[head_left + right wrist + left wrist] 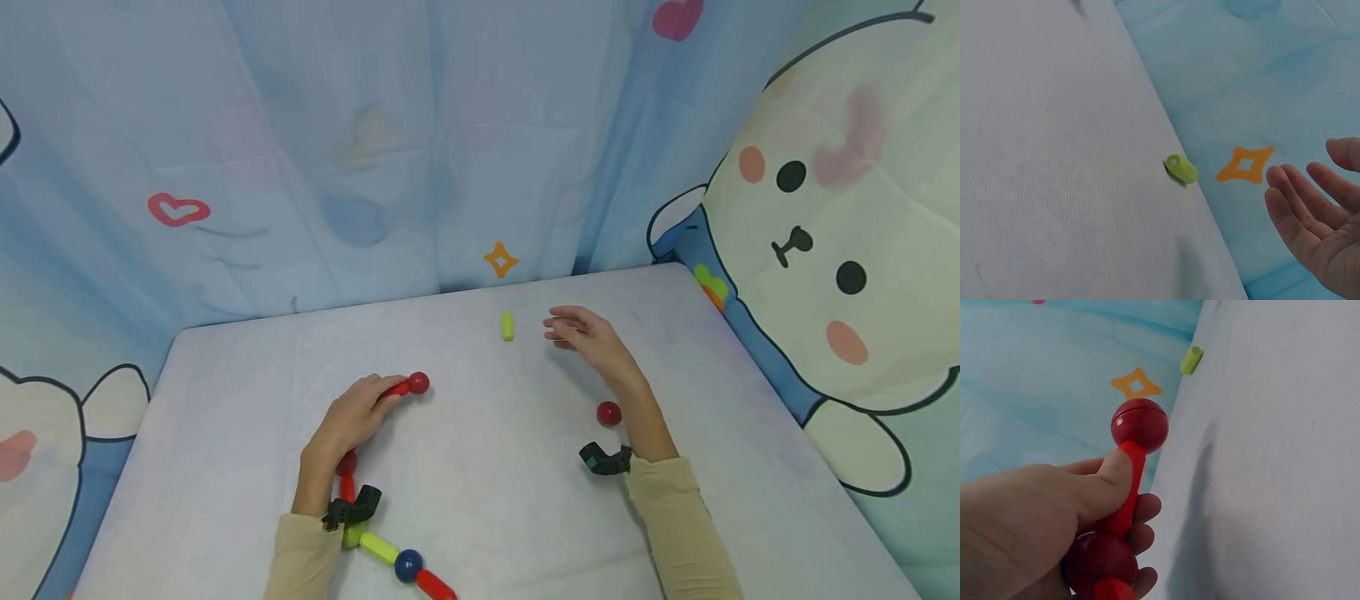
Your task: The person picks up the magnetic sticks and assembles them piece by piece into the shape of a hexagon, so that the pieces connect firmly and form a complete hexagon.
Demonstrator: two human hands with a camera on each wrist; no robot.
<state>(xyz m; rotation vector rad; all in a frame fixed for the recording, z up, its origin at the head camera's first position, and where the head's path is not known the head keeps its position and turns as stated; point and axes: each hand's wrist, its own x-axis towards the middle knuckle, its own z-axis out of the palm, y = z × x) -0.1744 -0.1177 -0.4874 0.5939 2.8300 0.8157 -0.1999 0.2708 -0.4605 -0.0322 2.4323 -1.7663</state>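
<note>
My left hand (360,410) grips a red rod (1124,503) between thumb and fingers. One end of that rod carries a red ball (1140,426); a second red ball (1102,559) sits at its other end, by my palm. The joined pieces run on as a chain under my left wrist, with a yellow-green rod (378,547), a blue ball (408,566) and another red rod (435,585). My right hand (588,337) hovers above the table, its fingers loosely extended and holding nothing. Left of it lies a loose yellow-green rod (507,326).
A loose red ball (609,413) lies on the white table (495,467) beside my right forearm. A blue printed curtain (360,167) hangs behind the table's far edge. Each wrist wears a black camera mount (604,458).
</note>
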